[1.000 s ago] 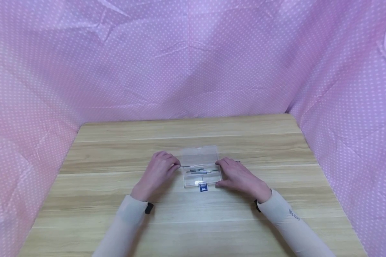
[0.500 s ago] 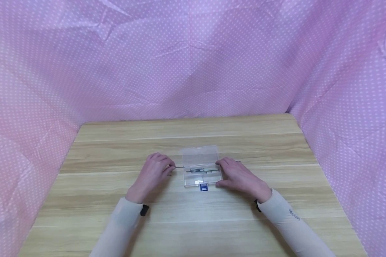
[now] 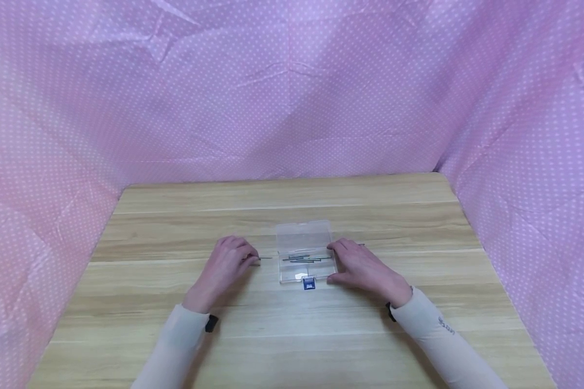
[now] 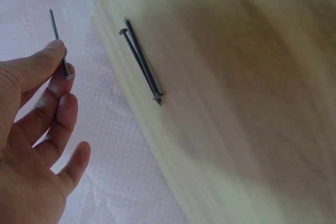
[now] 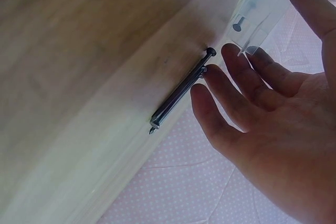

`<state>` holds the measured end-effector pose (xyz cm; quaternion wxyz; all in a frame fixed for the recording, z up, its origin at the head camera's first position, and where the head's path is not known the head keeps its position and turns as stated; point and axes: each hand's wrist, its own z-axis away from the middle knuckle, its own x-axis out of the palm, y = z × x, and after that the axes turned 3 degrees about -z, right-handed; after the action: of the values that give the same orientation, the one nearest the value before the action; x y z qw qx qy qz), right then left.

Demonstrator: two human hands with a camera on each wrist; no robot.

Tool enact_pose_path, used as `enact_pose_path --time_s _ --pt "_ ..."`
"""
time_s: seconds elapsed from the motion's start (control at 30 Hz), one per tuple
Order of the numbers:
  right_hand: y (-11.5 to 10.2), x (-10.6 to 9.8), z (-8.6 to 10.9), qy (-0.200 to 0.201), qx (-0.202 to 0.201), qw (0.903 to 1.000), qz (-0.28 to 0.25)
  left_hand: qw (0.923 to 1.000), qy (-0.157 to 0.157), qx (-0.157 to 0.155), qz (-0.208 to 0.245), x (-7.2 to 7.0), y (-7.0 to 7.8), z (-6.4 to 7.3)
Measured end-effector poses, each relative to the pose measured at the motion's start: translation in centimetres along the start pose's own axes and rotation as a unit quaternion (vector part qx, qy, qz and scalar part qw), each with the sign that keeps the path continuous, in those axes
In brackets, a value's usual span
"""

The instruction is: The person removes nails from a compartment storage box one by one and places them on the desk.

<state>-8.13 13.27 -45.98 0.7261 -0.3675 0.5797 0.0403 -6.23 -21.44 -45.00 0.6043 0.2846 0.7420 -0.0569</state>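
My left hand (image 3: 224, 270) is just left of a small clear plastic box (image 3: 317, 274) and pinches a nail (image 4: 54, 23) between thumb and index finger, its point sticking out past the fingertips. Below that hand, two dark nails (image 4: 140, 61) lie side by side on the table in the left wrist view. The box stands with its lid (image 3: 304, 234) swung back, and several nails (image 3: 302, 261) lie inside. My right hand (image 3: 362, 269) grips the box's right end, fingers at the back corner and thumb at the front. Beside its fingers, more nails (image 5: 178, 97) lie on the table.
A blue latch (image 3: 309, 284) hangs from the box's front edge. The wooden table (image 3: 292, 340) stretches around both hands. Pink dotted cloth (image 3: 292, 97) hangs behind it and along both sides.
My left hand has drawn back leftward and slightly nearer, carrying the nail from the box's left edge to a spot apart from it. The right hand and the box stay in place.
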Motion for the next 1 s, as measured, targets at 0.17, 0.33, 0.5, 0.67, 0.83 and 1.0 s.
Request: enact_pose_path --time_s 0.17,0.33,0.5,0.67,0.83,1.0 --pt "0.0 0.0 0.1 0.001 -0.004 1.0000 0.005 1.0000 0.005 0.003 -0.006 0.2 -0.5 0.5" --pt "-0.1 0.0 0.1 0.000 -0.001 1.0000 0.005 0.9999 0.007 0.005 -0.007 0.2 -0.9 0.9" --pt "-0.1 -0.1 0.0 0.000 0.000 1.0000 0.000 0.9999 0.000 -0.001 -0.011 0.0 -1.2 1.3" --pt "-0.1 -0.1 0.0 0.000 0.000 1.0000 0.003 0.9995 -0.023 -0.017 -0.012 -0.1 -1.3 1.7" --pt "0.0 -0.1 0.0 0.001 0.001 1.0000 0.000 0.9988 -0.036 -0.031 -0.012 -0.1 -1.5 2.2" --pt "0.0 0.0 0.1 0.002 -0.003 1.0000 0.001 0.9991 -0.033 -0.025 -0.014 0.0 -1.9 2.5"
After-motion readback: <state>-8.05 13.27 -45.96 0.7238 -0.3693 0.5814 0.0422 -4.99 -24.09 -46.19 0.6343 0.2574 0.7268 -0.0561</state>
